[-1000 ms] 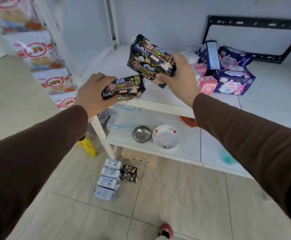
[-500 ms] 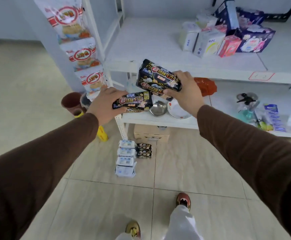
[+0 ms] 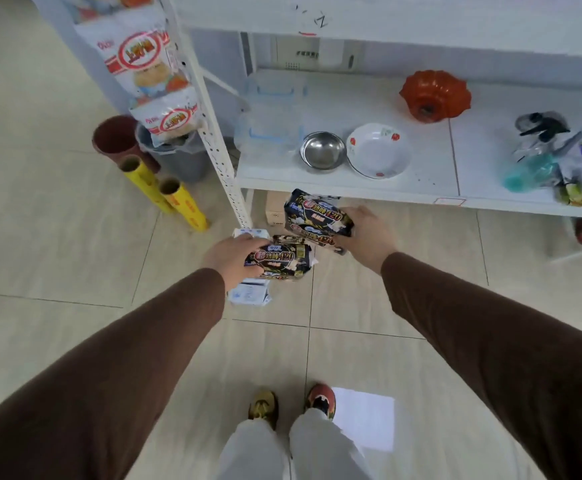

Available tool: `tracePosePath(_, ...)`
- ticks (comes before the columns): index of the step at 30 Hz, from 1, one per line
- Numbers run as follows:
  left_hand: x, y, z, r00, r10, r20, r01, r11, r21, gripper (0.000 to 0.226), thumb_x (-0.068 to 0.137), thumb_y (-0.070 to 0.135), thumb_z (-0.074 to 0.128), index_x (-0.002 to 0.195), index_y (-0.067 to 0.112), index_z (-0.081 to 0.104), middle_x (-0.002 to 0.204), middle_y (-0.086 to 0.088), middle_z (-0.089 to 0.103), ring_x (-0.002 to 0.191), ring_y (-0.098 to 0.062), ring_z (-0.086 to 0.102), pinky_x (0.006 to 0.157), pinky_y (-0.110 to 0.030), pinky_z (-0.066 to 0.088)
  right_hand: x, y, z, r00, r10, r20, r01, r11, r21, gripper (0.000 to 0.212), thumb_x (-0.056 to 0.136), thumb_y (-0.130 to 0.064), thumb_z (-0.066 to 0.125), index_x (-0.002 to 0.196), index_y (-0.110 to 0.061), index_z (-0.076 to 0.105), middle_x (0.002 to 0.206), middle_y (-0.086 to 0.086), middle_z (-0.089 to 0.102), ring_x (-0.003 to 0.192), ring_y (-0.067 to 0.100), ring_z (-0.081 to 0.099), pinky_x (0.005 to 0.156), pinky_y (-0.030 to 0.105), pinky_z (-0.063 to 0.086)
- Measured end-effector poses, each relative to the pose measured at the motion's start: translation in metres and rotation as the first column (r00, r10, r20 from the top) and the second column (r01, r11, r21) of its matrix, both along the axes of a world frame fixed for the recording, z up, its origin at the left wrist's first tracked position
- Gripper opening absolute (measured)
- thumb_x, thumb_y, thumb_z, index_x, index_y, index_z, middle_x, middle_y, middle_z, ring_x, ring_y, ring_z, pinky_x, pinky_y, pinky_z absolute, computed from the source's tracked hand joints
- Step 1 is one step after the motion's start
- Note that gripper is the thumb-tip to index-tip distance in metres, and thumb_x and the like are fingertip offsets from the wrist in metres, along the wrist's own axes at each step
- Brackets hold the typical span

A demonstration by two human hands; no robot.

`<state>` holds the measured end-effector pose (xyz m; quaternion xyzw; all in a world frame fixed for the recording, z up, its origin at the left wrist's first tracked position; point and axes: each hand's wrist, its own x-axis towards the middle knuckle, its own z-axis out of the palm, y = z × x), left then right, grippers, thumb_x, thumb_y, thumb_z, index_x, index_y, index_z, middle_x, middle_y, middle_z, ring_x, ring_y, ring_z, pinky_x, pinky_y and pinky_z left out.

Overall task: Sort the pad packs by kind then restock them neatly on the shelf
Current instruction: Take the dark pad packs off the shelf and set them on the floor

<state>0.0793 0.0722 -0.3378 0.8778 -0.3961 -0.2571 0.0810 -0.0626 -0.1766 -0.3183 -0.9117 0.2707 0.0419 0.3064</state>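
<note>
Head view, looking down: your left hand point(image 3: 235, 256) grips one black pad pack point(image 3: 279, 260), fingers curled round its left end, the pack lying flat and level over the floor at about 12 o'clock from your shoes point(image 3: 293, 403). Your right hand point(image 3: 362, 233) holds a black pack bundle point(image 3: 317, 220) at 1 o'clock, fingers wrapped round its right side; it looks like two packs stacked together, tilted with the left end up. The two loads sit just beside each other, not clearly touching.

Under your left hand, white pad packs point(image 3: 249, 294) lie on the floor tiles in a line, mostly hidden; one shows at the top point(image 3: 249, 233) and another black pack point(image 3: 287, 239) peeks out just behind the one you hold.

At 12 o'clock, the white shelf point(image 3: 351, 187) carries a steel bowl point(image 3: 323, 150), a white dish point(image 3: 377, 150) just beside it, an orange bowl point(image 3: 435, 95) upside down further back, and clear lidded boxes point(image 3: 270, 133) at the left. At 10 o'clock, yellow rolls point(image 3: 164, 192) lean on the floor near a grey bin point(image 3: 182, 157), with snack bags point(image 3: 147, 60) hanging on the post above. A white sheet point(image 3: 365, 420) lies by your right shoe
</note>
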Motion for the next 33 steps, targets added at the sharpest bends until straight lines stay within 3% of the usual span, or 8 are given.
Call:
tracePosePath(6, -0.013, 0.008, -0.121, 0.988, 0.092, -0.125, -0.090, 0.996, 0.020, 0.058, 0.086, 0.030, 0.073, 0.138, 0.021, 0.050, 0.135, -0.001, 0.057, 0.117, -0.026, 0.053, 0.094, -0.035, 0.043, 0.008, 0.012, -0.117, 0.986, 0.057, -0.159, -0.057, 0.998, 0.005, 0.047, 0.085, -0.024, 0.068, 0.130, -0.020, 0.054, 0.111, 0.003, 0.057, 0.096, 0.027, 0.061, 0.080, 0.033, 0.048)
tracePosePath(13, -0.015, 0.011, -0.259, 0.974, 0.067, -0.215, -0.067, 0.998, 0.006, 0.050, 0.090, 0.025, 0.069, 0.137, 0.021, 0.051, 0.128, -0.003, 0.054, 0.114, -0.024, 0.054, 0.094, -0.036, 0.045, 0.023, 0.021, -0.260, 0.975, 0.013, -0.220, -0.009, 1.000, 0.022, 0.033, 0.082, -0.016, 0.069, 0.108, -0.023, 0.050, 0.096, 0.001, 0.063, 0.084, 0.026, 0.061, 0.069, 0.033, 0.047)
tracePosePath(18, -0.014, 0.004, -0.351, 0.973, 0.041, -0.228, -0.041, 0.999, 0.003, 0.047, 0.090, 0.023, 0.068, 0.134, 0.020, 0.054, 0.122, -0.003, 0.048, 0.104, -0.025, 0.059, 0.090, -0.033, 0.048, 0.038, 0.021, -0.358, 0.970, 0.023, -0.243, -0.027, 1.000, -0.014, 0.032, 0.083, -0.017, 0.068, 0.110, -0.021, 0.051, 0.098, 0.004, 0.061, 0.084, 0.027, 0.060, 0.070, 0.035, 0.049)
tracePosePath(23, -0.017, -0.006, -0.435, 0.985, -0.005, -0.174, 0.005, 1.000, 0.000, 0.046, 0.092, 0.032, 0.064, 0.136, 0.024, 0.052, 0.126, 0.001, 0.051, 0.108, -0.022, 0.058, 0.090, -0.035, 0.049, 0.052, 0.025, -0.451, 0.962, 0.053, -0.267, -0.054, 0.999, 0.001, 0.031, 0.084, -0.018, 0.067, 0.111, -0.021, 0.051, 0.101, 0.006, 0.062, 0.086, 0.028, 0.061, 0.073, 0.036, 0.050)
tracePosePath(28, -0.009, -0.019, -0.507, 0.993, -0.105, 0.053, 0.105, 0.994, 0.010, 0.045, 0.092, 0.043, 0.060, 0.135, 0.031, 0.055, 0.127, 0.008, 0.058, 0.119, -0.021, 0.043, 0.097, -0.037, 0.037, 0.062, 0.026, -0.528, 0.960, 0.055, -0.276, -0.055, 0.998, 0.007, 0.041, 0.082, -0.014, 0.064, 0.121, -0.021, 0.051, 0.109, 0.007, 0.059, 0.093, 0.031, 0.062, 0.078, 0.036, 0.050)
tracePosePath(33, 0.000, -0.027, -0.560, 0.984, -0.094, 0.154, 0.095, 0.995, -0.001, 0.043, 0.089, 0.043, 0.061, 0.131, 0.035, 0.057, 0.126, 0.012, 0.059, 0.115, -0.021, 0.042, 0.095, -0.039, 0.034, 0.072, 0.021, -0.578, 0.970, 0.025, -0.243, -0.015, 0.999, 0.046, 0.048, 0.081, -0.011, 0.061, 0.127, -0.023, 0.050, 0.112, 0.005, 0.052, 0.094, 0.032, 0.061, 0.080, 0.036, 0.049)
